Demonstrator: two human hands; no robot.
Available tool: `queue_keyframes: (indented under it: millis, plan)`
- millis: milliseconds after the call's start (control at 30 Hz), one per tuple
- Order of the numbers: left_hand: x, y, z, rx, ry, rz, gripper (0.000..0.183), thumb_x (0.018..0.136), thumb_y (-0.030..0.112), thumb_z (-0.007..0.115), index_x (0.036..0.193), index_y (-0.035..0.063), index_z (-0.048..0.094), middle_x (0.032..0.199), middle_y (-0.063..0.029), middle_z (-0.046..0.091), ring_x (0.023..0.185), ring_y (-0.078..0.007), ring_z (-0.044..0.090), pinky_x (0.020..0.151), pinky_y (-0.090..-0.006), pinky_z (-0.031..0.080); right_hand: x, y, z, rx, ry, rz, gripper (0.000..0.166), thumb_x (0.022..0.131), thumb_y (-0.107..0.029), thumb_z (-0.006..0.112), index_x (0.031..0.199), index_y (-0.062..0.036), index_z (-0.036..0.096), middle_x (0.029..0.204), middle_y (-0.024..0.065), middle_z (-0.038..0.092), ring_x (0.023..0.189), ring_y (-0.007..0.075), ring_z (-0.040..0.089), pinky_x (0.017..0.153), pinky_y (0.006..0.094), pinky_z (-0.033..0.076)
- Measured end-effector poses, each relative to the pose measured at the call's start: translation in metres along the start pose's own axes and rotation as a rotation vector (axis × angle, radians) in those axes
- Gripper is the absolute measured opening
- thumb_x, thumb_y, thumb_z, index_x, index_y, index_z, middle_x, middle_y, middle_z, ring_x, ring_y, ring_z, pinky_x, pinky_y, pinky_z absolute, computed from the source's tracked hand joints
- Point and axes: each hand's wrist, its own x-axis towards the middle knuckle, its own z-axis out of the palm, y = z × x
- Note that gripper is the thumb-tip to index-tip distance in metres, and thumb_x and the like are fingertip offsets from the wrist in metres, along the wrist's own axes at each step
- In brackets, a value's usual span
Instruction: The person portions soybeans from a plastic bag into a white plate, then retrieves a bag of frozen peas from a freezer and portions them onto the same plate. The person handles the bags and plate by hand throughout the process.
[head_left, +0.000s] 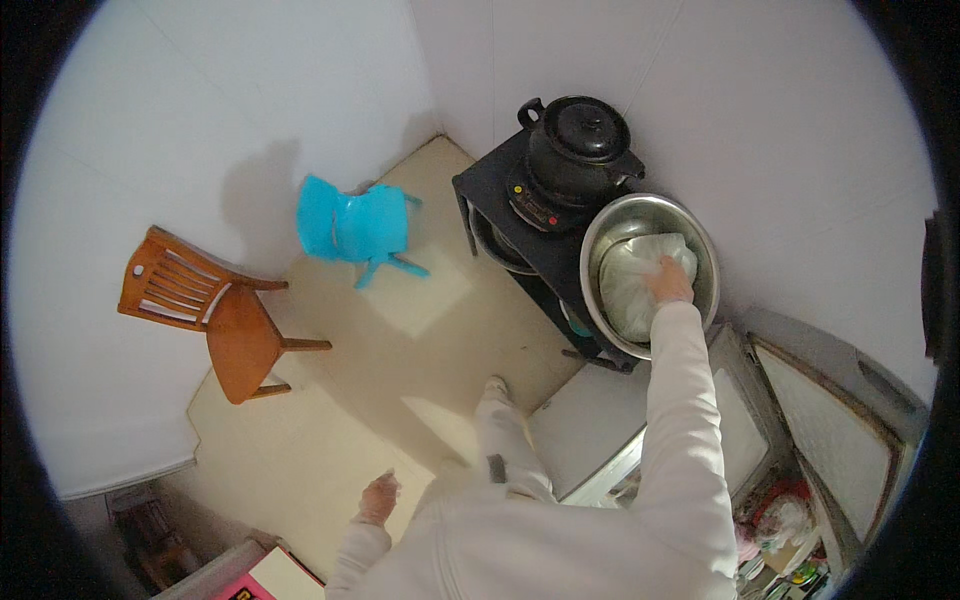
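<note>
A large stainless steel basin (590, 281) stands at the end of a black rack, beside the wall. In it lies a translucent white plastic bag (628, 274), whose contents I cannot make out. My right hand (671, 282) reaches into the basin and grasps the gathered top of the bag. At the lower left my left hand (380, 498) hangs over the floor, with its fingers loosely apart and nothing in it. Beyond the basin a black lidded clay pot (574, 169) with a handle and spout rests on an electric hotplate (532, 204).
The black rack (551, 259) holds more vessels below. A small blue chair (371, 225) and a wooden chair (240, 337) stand to the left. An open chest freezer (780, 435) with bagged goods is at the lower right. A pink box (251, 589) lies at the bottom left.
</note>
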Motion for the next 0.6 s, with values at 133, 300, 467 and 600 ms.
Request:
queue_keyframes:
  millis: [133,300,467,600]
  plan:
    - [0.0,0.084,-0.01,0.124,-0.134,-0.401,0.031,0.089,0.019,0.045,0.115,0.0068,0.057,0.104,-0.0085,0.065,0.088,-0.0247,0.064,0.082,-0.0352,0.05,0.036,0.024,0.011,0.221,-0.01,0.021,0.041,0.078,-0.022,0.059,0.113,-0.0003,0.058,0.109,0.0242,0.06,0.106,0.0365,0.056,0.092,0.0399,0.044]
    - [0.037,0.058,-0.011,0.121,-0.082,-0.14,0.036,0.092,0.027,0.04,0.117,0.0082,0.058,0.099,-0.0108,0.066,0.089,-0.0256,0.064,0.082,-0.0361,0.05,0.061,0.073,0.042,0.236,0.066,-0.046,0.042,0.076,-0.02,0.06,0.111,0.0033,0.057,0.102,0.0246,0.062,0.097,0.0357,0.06,0.083,0.0389,0.047]
    - [0.054,0.106,-0.036,0.036,-0.003,-0.113,0.037,0.093,0.028,0.04,0.119,0.0082,0.057,0.101,-0.0117,0.066,0.09,-0.0277,0.064,0.082,-0.0376,0.05,0.043,0.064,0.001,0.378,0.228,-0.036,0.033,0.077,-0.015,0.053,0.101,0.0059,0.06,0.094,0.0288,0.061,0.093,0.0411,0.058,0.084,0.0428,0.045]
    - [0.064,0.13,-0.061,-0.024,-0.09,-0.225,0.04,0.092,0.03,0.038,0.12,0.0079,0.056,0.103,-0.0132,0.066,0.091,-0.0288,0.064,0.082,-0.038,0.05,0.01,0.068,-0.032,0.745,0.369,0.056,0.034,0.081,-0.017,0.052,0.104,0.0085,0.057,0.095,0.0221,0.062,0.091,0.0344,0.058,0.083,0.0397,0.045]
